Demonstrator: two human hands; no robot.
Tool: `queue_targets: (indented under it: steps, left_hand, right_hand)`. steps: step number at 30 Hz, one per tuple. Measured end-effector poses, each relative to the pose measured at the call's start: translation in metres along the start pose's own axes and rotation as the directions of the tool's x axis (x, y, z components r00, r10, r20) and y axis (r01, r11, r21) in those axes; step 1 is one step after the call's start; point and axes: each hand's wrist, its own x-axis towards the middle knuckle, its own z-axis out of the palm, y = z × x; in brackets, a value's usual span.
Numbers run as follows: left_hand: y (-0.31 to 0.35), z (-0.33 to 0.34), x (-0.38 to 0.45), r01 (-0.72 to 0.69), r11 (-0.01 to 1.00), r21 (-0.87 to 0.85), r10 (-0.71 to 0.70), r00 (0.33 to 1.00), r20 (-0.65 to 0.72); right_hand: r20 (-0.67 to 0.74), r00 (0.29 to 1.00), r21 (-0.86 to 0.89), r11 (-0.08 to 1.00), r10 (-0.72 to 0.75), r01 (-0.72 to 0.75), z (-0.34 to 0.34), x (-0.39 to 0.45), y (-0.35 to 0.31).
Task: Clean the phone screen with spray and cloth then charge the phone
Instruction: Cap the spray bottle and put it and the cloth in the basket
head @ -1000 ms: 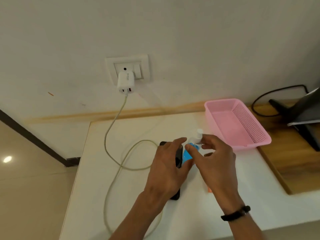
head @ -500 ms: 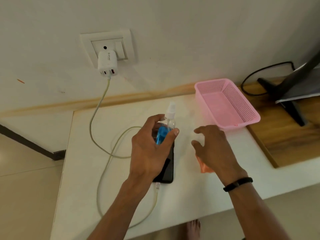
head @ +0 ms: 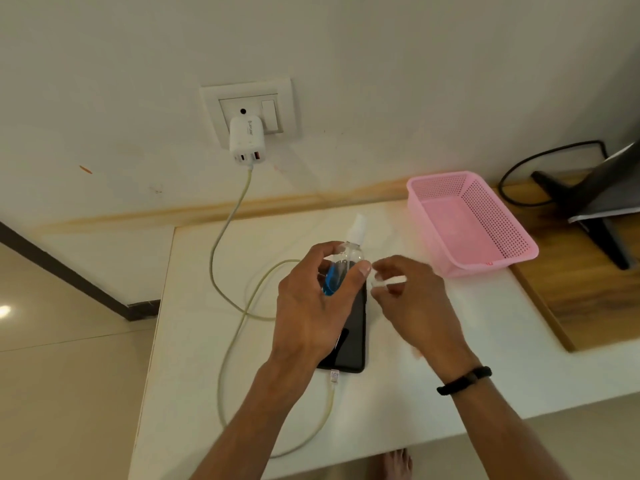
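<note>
While left hand (head: 311, 306) grips spray bottle (head: 341, 268): phone (head: 351, 327) half hidden; right hand (head: 415, 306) pinching blurred clear cap (head: 378, 280).

A white table (head: 433, 393) is set against a cream wall (head: 381, 64). A beige tiled floor (head: 62, 393) is seen at eight o'clock, a wooden surface (head: 588, 306) at three o'clock.

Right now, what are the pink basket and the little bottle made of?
The pink basket looks like matte moulded plastic, with walls full of tiny holes. The spray bottle in the left hand seems clear, shiny plastic: blue liquid shows through. It could be glass.
</note>
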Motion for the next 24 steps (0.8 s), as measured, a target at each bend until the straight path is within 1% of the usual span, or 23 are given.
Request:
queue_targets:
  steps: [1,2,3,5,6,8,9,10,11,13,15,20,24]
  left_hand:
    - [0.0,-0.001,0.0,-0.006,1.0,0.007,0.006,1.0,-0.001]
    - [-0.001,-0.003,0.0,-0.016,1.0,0.018,0.016,1.0,0.0]
    - [-0.001,-0.004,-0.001,-0.026,0.999,0.029,0.025,1.0,0.004]
    - [-0.001,-0.005,-0.001,-0.021,0.999,0.044,0.02,0.999,0.025]
    - [-0.001,-0.005,-0.001,-0.012,0.999,0.046,0.01,0.999,0.037]
    - [-0.002,-0.004,-0.001,-0.011,0.998,0.055,0.008,0.998,0.056]
    - [-0.002,-0.003,-0.001,-0.022,0.998,0.065,0.018,0.998,0.064]
    - [-0.001,-0.002,-0.001,-0.036,0.996,0.078,0.03,0.997,0.073]
    - [-0.001,-0.001,-0.002,-0.047,0.995,0.087,0.04,0.996,0.081]
    - [-0.001,0.0,-0.003,-0.064,0.993,0.096,0.054,0.994,0.1]
    - [-0.002,0.002,-0.004,-0.082,0.99,0.113,0.069,0.991,0.113]
    - [-0.005,0.0,-0.001,-0.085,0.987,0.136,0.069,0.99,0.122]
    - [-0.007,0.001,-0.002,-0.086,0.987,0.132,0.067,0.987,0.147]
  right_hand:
    - [-0.004,0.999,0.149,0.988,0.034,-0.033,-0.004,0.001,-0.004]
    - [0.002,0.998,0.302,0.951,0.063,-0.061,-0.009,0.003,-0.007]
    - [0.016,0.996,0.455,0.886,0.088,-0.086,-0.013,0.003,-0.009]
    - [0.06,0.989,0.702,0.698,0.137,-0.139,-0.019,0.005,-0.013]
    - [0.086,0.983,0.785,0.597,0.159,-0.166,-0.022,0.007,-0.014]
    - [0.137,0.974,0.882,0.426,0.179,-0.203,-0.027,0.01,-0.014]
    - [0.16,0.972,0.906,0.367,0.172,-0.213,-0.028,0.012,-0.013]
    - [0.178,0.971,0.917,0.332,0.158,-0.222,-0.03,0.013,-0.012]
    - [0.19,0.971,0.919,0.322,0.145,-0.228,-0.031,0.013,-0.012]
    - [0.195,0.971,0.906,0.353,0.137,-0.232,-0.03,0.013,-0.01]
    - [0.191,0.97,0.896,0.377,0.154,-0.236,-0.03,0.013,-0.01]
    - [0.171,0.969,0.895,0.383,0.181,-0.229,-0.031,0.013,-0.014]
    - [0.165,0.979,0.884,0.422,0.122,-0.202,-0.031,0.011,-0.012]
